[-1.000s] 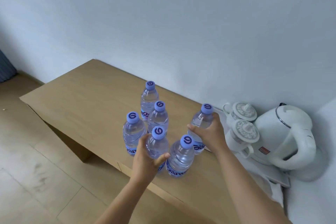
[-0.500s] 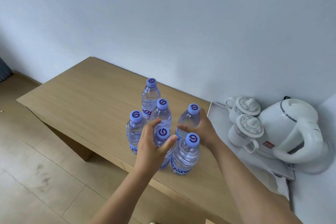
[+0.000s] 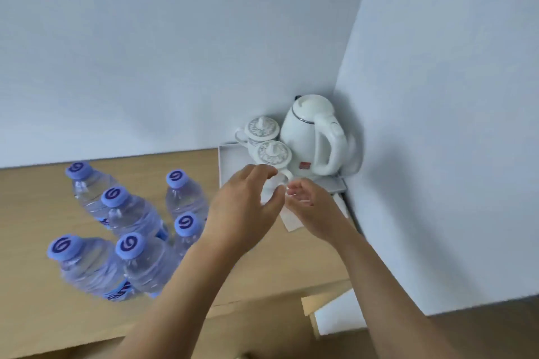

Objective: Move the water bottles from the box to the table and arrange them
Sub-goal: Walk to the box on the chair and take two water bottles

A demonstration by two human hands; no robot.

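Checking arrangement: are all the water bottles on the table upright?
Upright: all six clear plastic water bottles with purple caps stand on the wooden table, caps up, none tipped.

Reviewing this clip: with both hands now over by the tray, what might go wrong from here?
The left hand and right hand hover just in front of the near lidded cup on the white tray; a careless reach might knock it. The left forearm passes close beside the tightly grouped bottles, so a sideways sweep could topple several.

Bottles (image 3: 128, 230) stand on table (image 3: 43, 192), left of tray (image 3: 230, 163).
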